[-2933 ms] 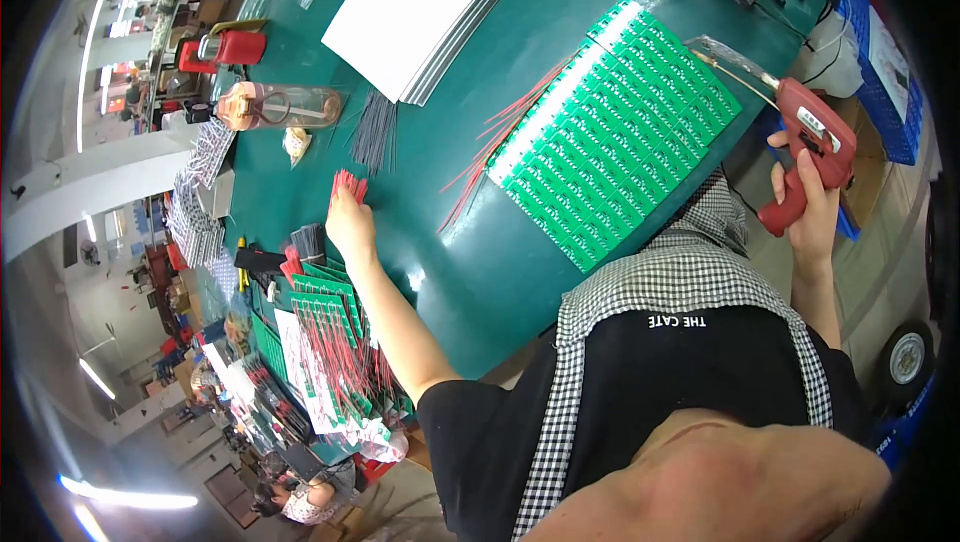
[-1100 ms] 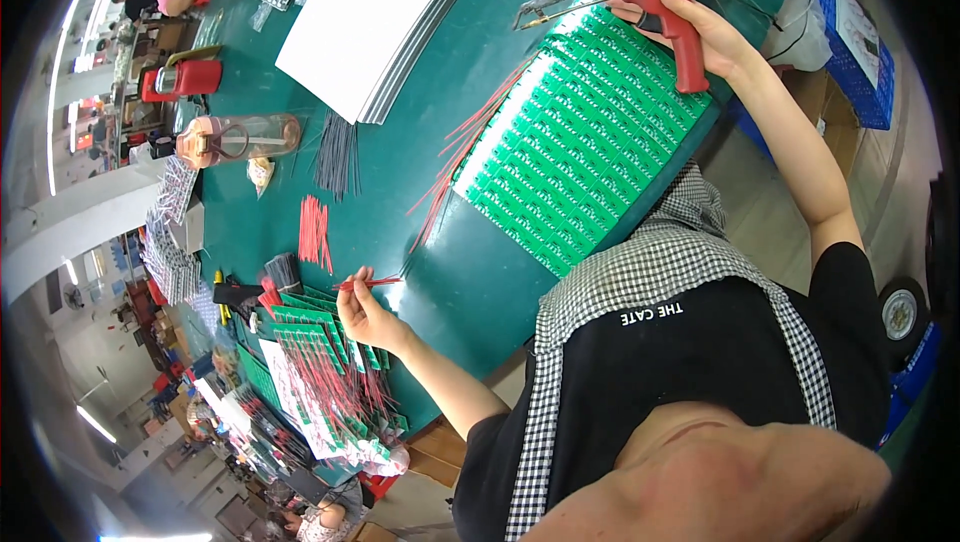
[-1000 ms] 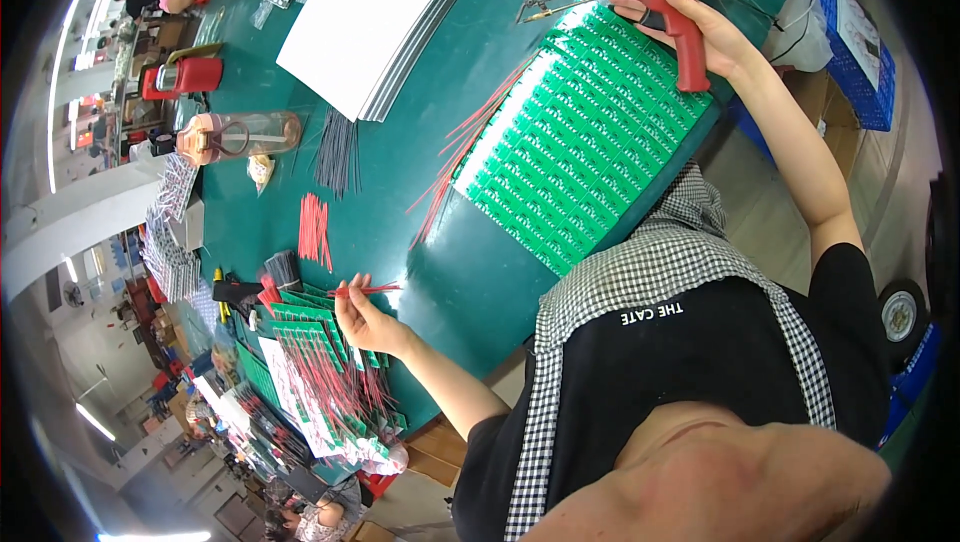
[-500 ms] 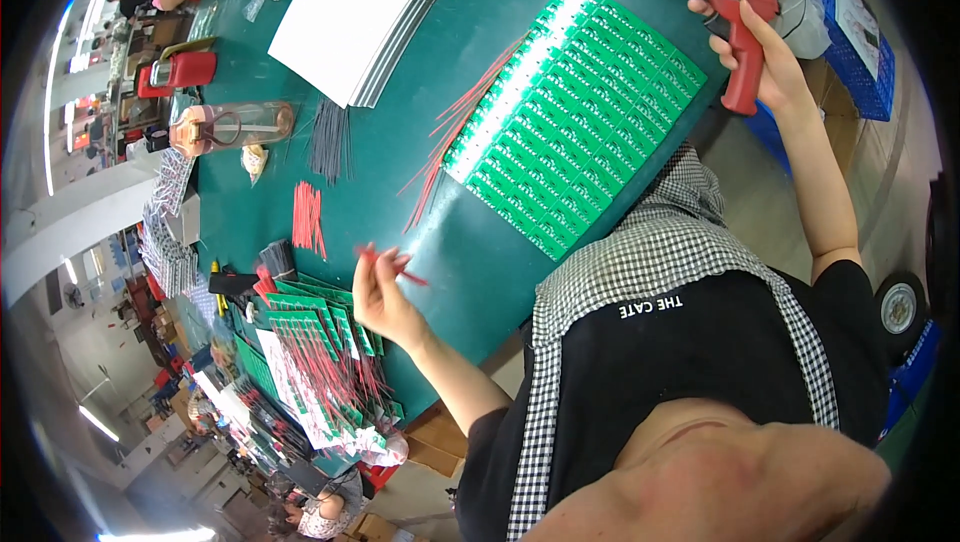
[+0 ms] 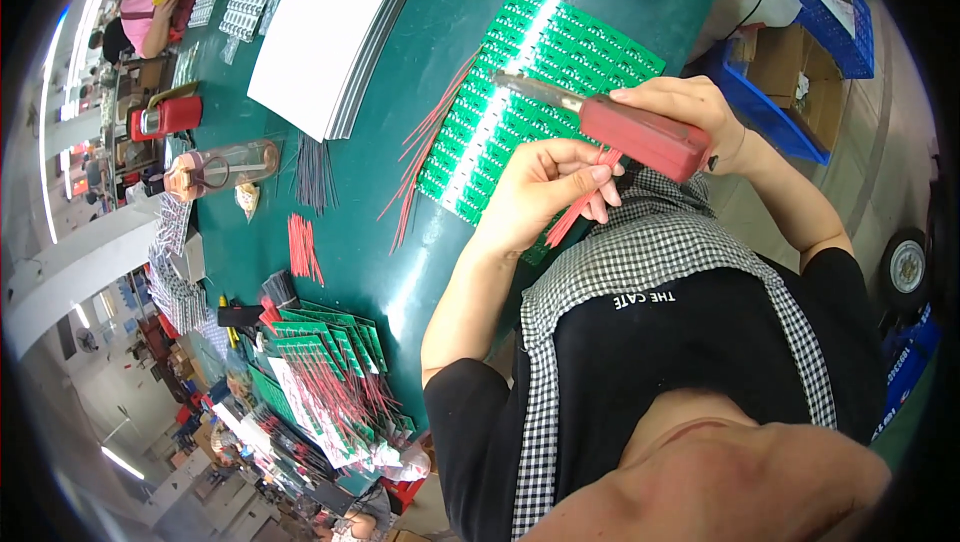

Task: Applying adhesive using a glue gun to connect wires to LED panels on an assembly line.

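My right hand is closed round a red soldering gun, its metal barrel pointing left over the green circuit board panels. Just below the gun, my left hand pinches a small bundle of red wires whose lower ends hang toward my apron. The wires' upper ends sit close to the gun's body, and my hands partly hide them. Both hands are above the near edge of the panels. Along the panels' left side lie loose red wires.
A stack of white sheets lies farther back. To the left are dark wires, more red wires, a bottle and a pile of wired boards. Blue crates stand at the right. Another person sits at far left.
My right hand has brought the soldering gun down and left, turning it over the panels. My left hand has moved right with the red wires, and the two hands are now close together.
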Tool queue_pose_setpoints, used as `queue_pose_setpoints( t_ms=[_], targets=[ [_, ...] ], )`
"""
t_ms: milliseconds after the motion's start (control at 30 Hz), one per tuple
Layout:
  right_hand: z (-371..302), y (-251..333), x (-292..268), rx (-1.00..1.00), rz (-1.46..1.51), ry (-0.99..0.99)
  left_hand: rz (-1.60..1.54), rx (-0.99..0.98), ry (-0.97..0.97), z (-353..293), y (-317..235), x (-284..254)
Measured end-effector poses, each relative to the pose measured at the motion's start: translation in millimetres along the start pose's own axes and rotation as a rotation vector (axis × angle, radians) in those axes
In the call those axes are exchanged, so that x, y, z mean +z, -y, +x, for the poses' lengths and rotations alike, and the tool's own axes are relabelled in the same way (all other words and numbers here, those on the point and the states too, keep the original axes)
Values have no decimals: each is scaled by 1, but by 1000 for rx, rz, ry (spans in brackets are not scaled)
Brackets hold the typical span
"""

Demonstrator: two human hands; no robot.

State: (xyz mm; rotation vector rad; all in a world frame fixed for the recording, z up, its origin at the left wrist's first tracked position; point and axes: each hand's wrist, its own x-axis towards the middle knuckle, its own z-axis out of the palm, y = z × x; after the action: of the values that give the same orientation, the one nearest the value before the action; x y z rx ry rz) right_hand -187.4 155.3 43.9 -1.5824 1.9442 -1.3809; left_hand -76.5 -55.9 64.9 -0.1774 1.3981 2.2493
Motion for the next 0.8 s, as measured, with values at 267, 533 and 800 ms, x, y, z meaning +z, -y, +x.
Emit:
queue_pose_setpoints(
  t_ms=[267, 533, 800],
  targets=[
    [-1, 17, 12, 575, 771, -346, -25, -13, -57, 16, 6, 4],
    [0, 18, 32, 333, 593, -360, -117, -133, -5, 28, 14, 7],
    [-16, 17, 32, 403, 668, -299, -138, -142, 38, 32, 21, 7]
  ],
)
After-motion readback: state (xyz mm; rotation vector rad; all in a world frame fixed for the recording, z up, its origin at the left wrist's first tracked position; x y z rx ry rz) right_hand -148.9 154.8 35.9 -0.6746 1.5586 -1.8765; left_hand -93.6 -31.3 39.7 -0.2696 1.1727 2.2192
